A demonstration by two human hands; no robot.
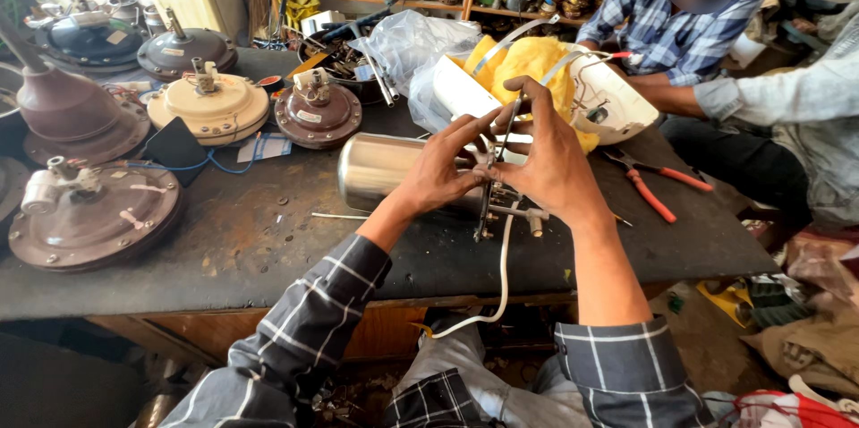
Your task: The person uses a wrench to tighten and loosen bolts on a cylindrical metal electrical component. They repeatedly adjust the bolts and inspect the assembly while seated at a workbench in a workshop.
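Mid-step, looks like wiring/terminal work at the end of the steel cylinder (380, 170), lying on its side on the tabletop (268, 240). Left hand (438, 169) grip pinches fittings at the cylinder's end; right hand (550, 164) grip is clamped on a thin rod (507, 128). White cable (501, 276) hangs below. Next move needs fine alignment, cylinder kept steady.

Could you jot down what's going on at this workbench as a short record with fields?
Setting: cluttered repair workbench
Left hand: steadies a shiny steel cylinder lying on its side
Right hand: pinches a thin metal strip at the cylinder's open end
Cable: white cord hangs off the bench edge
Nearby: ceiling fan motors, red-handled pliers, yellow insulation
Others: two people seated opposite
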